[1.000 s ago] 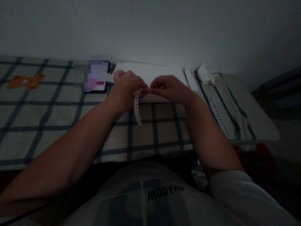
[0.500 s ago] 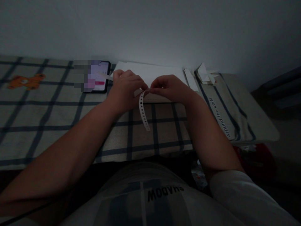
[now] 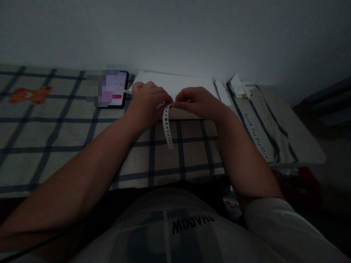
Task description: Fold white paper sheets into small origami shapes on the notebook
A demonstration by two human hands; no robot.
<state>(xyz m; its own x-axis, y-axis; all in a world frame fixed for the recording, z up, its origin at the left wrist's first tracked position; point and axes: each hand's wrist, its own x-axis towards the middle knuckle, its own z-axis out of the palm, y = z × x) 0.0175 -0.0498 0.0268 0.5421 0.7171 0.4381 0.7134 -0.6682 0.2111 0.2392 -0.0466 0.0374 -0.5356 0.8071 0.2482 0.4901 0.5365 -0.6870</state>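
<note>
Fingertips of the left hand (image 3: 149, 100) and right hand (image 3: 196, 102) meet, both pinched on a perforated paper strip (image 3: 167, 126) (its free end hanging toward the person). Just beyond the strip lie white sheets (image 3: 178, 82); a phone (image 3: 116, 89) sits left of it, with bare plaid cloth (image 3: 55, 135) farther left.

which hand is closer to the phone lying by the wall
Left. The left hand sits just right of the phone, nearly beside it; the right hand lies farther right, beyond the punched paper strip.
</note>
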